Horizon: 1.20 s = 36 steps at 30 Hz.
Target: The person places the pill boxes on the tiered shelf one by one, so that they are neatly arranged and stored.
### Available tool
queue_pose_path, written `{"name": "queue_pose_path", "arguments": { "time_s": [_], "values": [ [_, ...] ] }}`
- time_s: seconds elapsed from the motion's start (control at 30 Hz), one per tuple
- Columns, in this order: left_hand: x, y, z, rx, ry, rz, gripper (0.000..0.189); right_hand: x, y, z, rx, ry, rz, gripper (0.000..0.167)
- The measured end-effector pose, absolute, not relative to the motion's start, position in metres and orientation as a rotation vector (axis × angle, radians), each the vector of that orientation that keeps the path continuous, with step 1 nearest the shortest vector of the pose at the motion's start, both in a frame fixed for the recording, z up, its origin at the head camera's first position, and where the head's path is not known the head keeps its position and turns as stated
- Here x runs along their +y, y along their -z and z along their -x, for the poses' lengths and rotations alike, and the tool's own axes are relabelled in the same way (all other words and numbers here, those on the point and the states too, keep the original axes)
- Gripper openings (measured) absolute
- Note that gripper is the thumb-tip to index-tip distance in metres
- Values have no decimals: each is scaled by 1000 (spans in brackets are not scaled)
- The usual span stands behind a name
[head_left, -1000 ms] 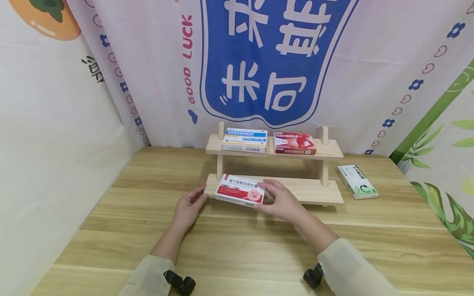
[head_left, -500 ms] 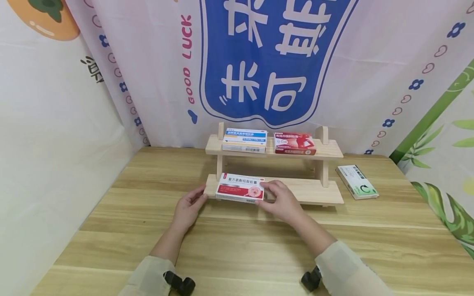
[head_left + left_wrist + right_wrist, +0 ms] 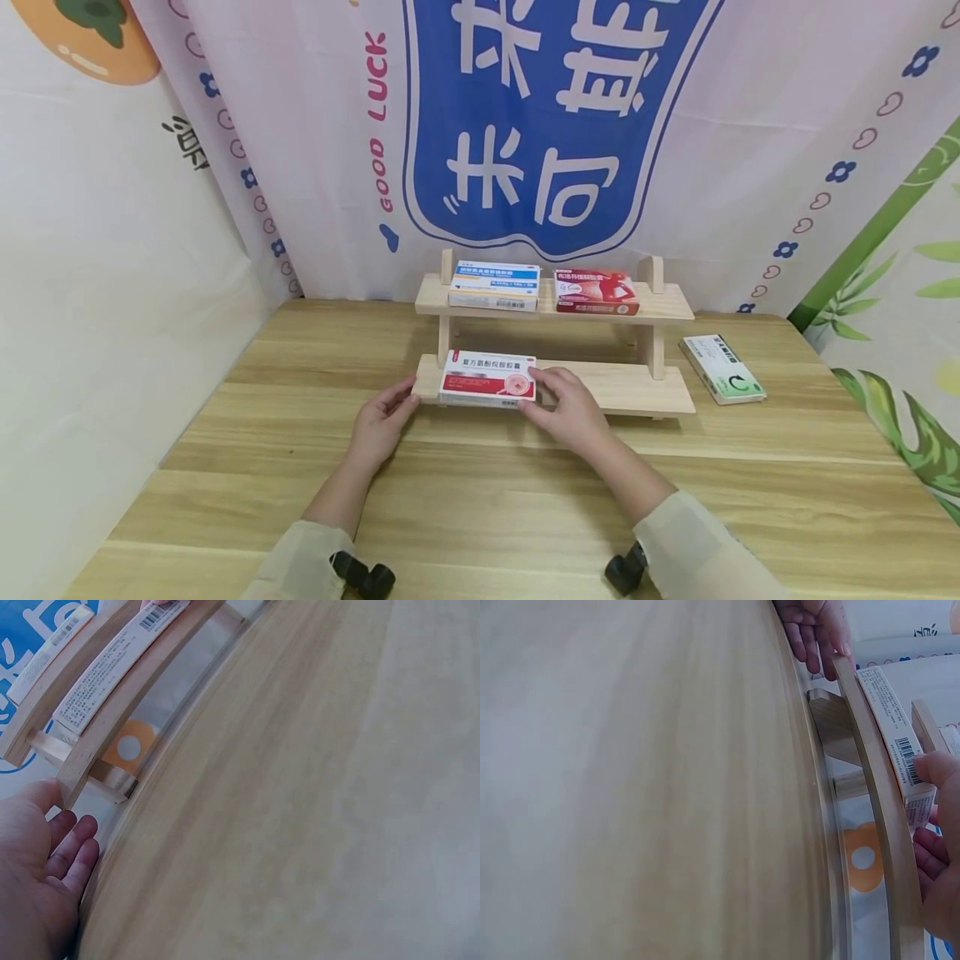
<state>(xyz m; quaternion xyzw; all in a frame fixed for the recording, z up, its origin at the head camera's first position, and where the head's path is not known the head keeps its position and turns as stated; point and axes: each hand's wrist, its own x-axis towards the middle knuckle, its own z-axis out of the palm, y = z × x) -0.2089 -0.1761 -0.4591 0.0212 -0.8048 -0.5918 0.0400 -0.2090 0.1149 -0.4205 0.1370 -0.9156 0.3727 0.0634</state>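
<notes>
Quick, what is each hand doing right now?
Left hand: open, fingertips at the left end of the lower shelf, holding nothing.
Right hand: gripping the right end of the red and white box on that shelf.

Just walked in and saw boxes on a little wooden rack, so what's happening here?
A person is setting a red and white medicine box on the lower shelf of a two-tier wooden rack. The right hand holds the box's right end, while the left hand rests open at the shelf's left end. The upper shelf carries a blue and white box and a red box. A green and white box lies on the table, right of the rack.
</notes>
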Motion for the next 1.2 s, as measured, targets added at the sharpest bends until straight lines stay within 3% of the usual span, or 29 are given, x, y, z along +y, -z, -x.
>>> {"name": "queue_pose_path", "arguments": {
  "time_s": [0.63,1.2],
  "values": [
    [-173,460,207,-2476,1767,-84,37,123,418,211,-2792,-1197,-377,62],
    [-175,460,210,-2470,1784,-81,38,185,410,204,-2759,-1311,-172,64]
  ]
}}
